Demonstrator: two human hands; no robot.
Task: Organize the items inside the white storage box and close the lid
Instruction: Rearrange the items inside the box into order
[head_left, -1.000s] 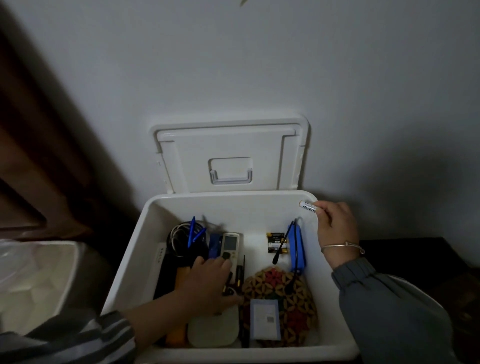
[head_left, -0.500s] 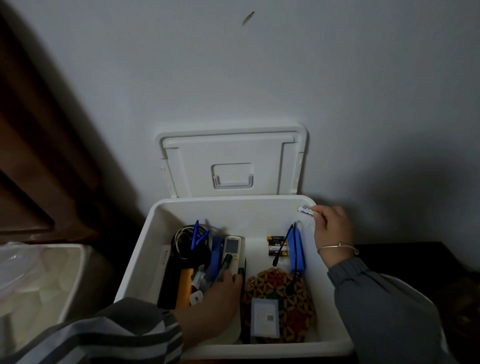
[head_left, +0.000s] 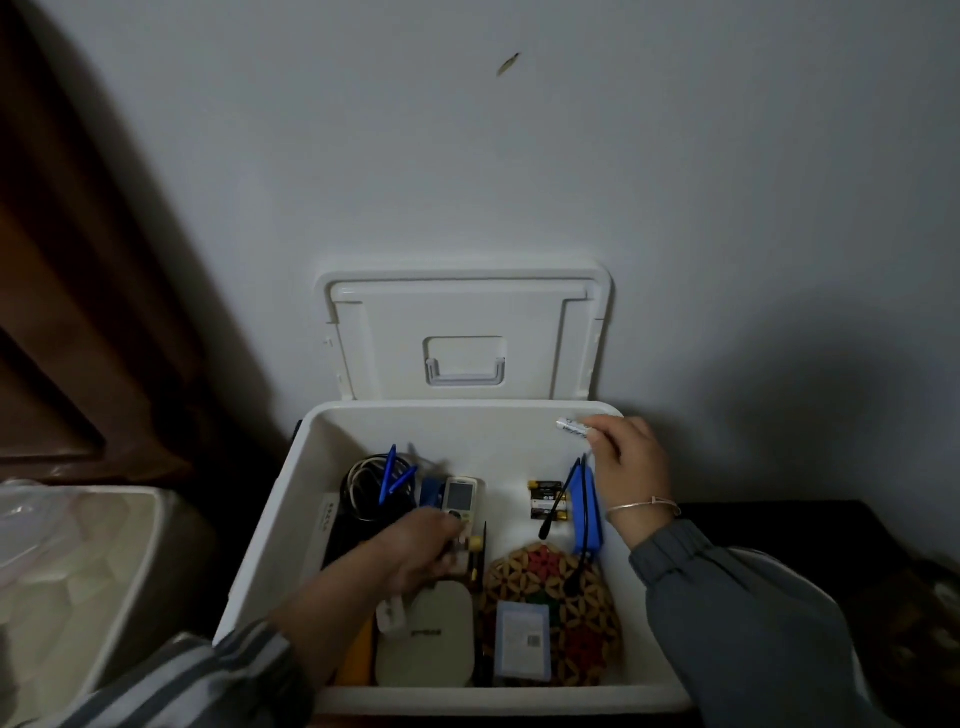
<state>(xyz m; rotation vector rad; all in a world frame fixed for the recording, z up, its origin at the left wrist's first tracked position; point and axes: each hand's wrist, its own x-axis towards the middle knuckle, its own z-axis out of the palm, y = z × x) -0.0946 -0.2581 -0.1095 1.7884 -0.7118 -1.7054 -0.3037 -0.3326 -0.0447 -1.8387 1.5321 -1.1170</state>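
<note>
The white storage box (head_left: 291, 530) stands against the wall with its lid (head_left: 467, 338) swung up and leaning back on the plaster — out of the way, so both hands can work inside. The box is plain glossy plastic with a rounded rim; the lid shows a recessed handle at its middle.

The right hand (head_left: 631, 462) hovers over the far right corner, its grip pinched on a small silvery battery (head_left: 571, 427) — held high, likely so it can go down beside the pack of batteries (head_left: 545, 500) on the floor of the box. The left hand (head_left: 421, 551) reaches down into the middle over the near end of a white remote (head_left: 460, 496); motion blur hides the fingers, so I cannot tell whether its grip is closed on anything.

Things appear sorted by kind: coiled cables (head_left: 363, 483) and blue-handled pliers (head_left: 395, 475) at the far left, a white adapter (head_left: 428, 639) near, a woven trivet (head_left: 550, 587) at the near right with a small packet (head_left: 522, 642) on it, and a blue case (head_left: 587, 512) along the right wall. Sorting looks unfinished; the lid is not yet closed.
</note>
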